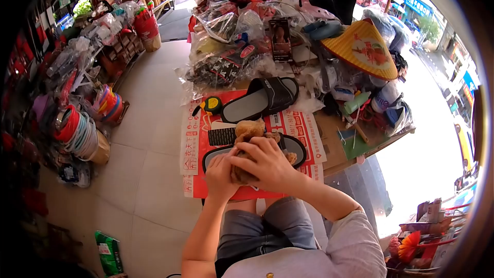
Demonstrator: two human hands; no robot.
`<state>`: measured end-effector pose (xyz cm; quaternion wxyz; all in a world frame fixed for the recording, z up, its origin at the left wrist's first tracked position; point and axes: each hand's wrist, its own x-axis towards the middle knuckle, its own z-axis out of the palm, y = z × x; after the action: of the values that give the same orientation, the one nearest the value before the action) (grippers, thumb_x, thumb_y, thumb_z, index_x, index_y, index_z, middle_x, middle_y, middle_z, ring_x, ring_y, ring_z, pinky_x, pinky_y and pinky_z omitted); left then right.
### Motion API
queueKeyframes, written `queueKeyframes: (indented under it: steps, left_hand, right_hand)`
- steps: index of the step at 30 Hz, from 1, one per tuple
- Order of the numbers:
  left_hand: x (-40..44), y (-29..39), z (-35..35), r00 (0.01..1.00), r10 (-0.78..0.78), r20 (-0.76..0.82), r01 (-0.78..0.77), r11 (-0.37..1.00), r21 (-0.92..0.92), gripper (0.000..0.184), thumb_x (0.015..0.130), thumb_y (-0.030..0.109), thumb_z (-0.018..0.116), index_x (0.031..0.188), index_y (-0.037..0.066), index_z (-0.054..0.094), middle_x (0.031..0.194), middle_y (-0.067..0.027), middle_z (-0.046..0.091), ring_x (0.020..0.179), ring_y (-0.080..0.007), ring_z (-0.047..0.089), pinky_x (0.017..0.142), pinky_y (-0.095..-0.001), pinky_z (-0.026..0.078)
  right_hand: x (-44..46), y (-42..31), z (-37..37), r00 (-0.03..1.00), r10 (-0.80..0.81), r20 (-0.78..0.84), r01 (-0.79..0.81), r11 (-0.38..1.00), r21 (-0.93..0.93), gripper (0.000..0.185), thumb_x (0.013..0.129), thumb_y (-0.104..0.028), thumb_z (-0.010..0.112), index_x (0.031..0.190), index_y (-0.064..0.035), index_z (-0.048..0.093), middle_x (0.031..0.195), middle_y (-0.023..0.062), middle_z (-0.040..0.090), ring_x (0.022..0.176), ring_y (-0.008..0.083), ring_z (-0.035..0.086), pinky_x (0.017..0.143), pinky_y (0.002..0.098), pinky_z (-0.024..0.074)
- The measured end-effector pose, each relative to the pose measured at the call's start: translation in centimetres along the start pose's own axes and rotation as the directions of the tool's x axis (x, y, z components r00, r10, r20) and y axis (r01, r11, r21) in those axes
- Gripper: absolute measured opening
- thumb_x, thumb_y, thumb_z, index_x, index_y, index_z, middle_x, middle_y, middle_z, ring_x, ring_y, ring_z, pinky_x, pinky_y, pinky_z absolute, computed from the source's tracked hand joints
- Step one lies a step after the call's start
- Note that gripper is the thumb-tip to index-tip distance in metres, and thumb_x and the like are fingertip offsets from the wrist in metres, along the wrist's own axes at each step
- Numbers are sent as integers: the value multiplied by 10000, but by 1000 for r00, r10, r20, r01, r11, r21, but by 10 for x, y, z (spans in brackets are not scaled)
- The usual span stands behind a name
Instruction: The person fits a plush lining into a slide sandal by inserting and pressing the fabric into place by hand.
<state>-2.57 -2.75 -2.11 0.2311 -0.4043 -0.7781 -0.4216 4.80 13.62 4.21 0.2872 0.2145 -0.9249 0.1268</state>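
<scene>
Both my hands close around a brown, lumpy, crumpled thing (250, 128) that looks like a rag; its exact kind does not show. My left hand (221, 176) grips its left side. From above and the right, my right hand (268, 162) wraps over it, fingers bent. Beneath my hands lies a black-and-grey slide sandal (299, 148), largely covered. The other slide sandal (252, 104) rests on its side of the red-and-white printed sheet (309, 123), farther from me. A dark textured strip (221, 136) sits just left of the brown thing. Left of the far sandal is a yellow-and-black tape measure (211, 105).
A heap of plastic-wrapped goods (231, 31) covers the table's far part. A yellow conical hat (363, 49) tops its right side. Colourful bands hang over a container (77, 131) at left. A green packet (108, 252) lies on the tiled floor (154, 195).
</scene>
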Motion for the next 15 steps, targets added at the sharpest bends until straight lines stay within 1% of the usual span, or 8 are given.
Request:
queueKeyframes:
  steps: [1,2,5,9,10,12,13,15]
  left_hand:
    - [2,4,-2,999,-35,15,35,999,-13,493,819,191,730,1273,24,634,1075,-146,723,961,-327,688,874,-423,522]
    - [3,2,0,999,25,-31,-25,1000,-5,513,812,164,734,1296,36,627,1047,-134,720,945,-323,686,861,-418,523]
    - [3,2,-1,998,46,-41,-45,999,8,530,806,133,731,1314,36,615,1004,-112,713,927,-311,683,850,-415,522]
    - [6,8,-2,996,87,24,-88,995,50,375,807,81,700,1182,90,686,1005,-72,706,953,-274,675,875,-403,508]
    - [6,7,-2,996,85,27,-87,995,50,375,807,81,700,1182,90,686,1005,-72,706,953,-274,675,875,-403,508]
    - [8,3,-3,974,198,108,-204,978,43,268,795,49,654,1050,98,722,1015,-62,724,983,-280,681,881,-400,508]
    - [8,3,-4,974,199,107,-205,978,43,268,795,49,654,1050,98,722,1015,-62,724,983,-280,681,881,-400,508]
    - [11,5,-8,968,213,134,-217,976,20,254,765,35,648,1001,95,722,1011,-61,725,995,-277,681,879,-405,509]
  right_hand:
    - [2,5,-3,998,-6,-56,11,996,85,689,603,-215,847,1251,-154,622,1287,129,559,1184,368,530,969,521,449]
    - [3,6,-9,992,8,-125,7,993,116,594,569,-125,840,1137,-126,667,1186,121,602,1101,366,578,911,506,496]
    - [0,4,-36,957,26,-288,18,989,150,542,577,-63,827,1095,-122,676,1134,115,602,1047,350,610,860,478,532]
    - [-23,10,-82,866,142,-480,-152,988,18,552,542,14,757,1081,-92,700,1151,128,625,1023,387,614,862,458,536]
    - [-28,12,-80,866,145,-479,-155,988,19,552,542,14,757,1081,-92,700,1151,128,625,1023,387,614,862,458,536]
    - [-38,18,-68,902,296,-314,-262,954,146,525,590,-32,745,1109,-100,697,1215,147,615,1113,399,576,948,500,490]
    - [-41,20,-51,930,302,-210,-287,953,101,500,642,-110,758,1137,-112,689,1304,163,583,1218,418,514,1030,533,421]
    - [-43,14,-17,917,361,-167,-348,932,107,496,671,-173,771,1157,-129,682,1366,158,555,1275,431,470,1063,551,383]
